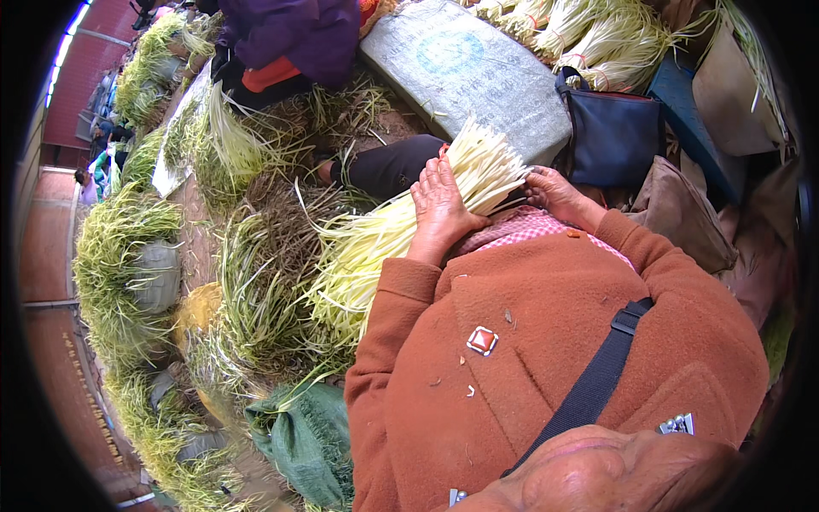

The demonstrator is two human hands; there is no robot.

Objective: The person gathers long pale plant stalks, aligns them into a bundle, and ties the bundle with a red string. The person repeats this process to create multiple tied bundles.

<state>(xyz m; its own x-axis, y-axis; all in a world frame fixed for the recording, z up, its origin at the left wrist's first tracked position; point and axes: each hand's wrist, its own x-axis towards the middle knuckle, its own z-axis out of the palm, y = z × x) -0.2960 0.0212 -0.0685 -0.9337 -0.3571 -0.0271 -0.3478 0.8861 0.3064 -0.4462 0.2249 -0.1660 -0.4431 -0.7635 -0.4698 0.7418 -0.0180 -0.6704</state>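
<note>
A thick bundle of blanched garlic shoots or chives (397, 224) lies across my lap, white cut ends to the upper right and yellow leaves to the lower left. My left hand (445, 208) is laid over its stalk part, fingers together and thumb toward me, holding it. A bit of red tie (443, 150) shows just past those fingertips. At the edge of the cut ends is my right hand (555, 192), its fingers bent; whether they pinch anything is unclear. Under the bundle shows a pink checked cloth (512, 227).
A block wrapped in grey woven plastic (467, 70) lies ahead. Tied bundles (595, 45) are stacked behind a dark blue bag (614, 134). Loose green shoots (269, 281) and a green sack (307, 441) lie left. A person in purple (294, 38) is close ahead on the left.
</note>
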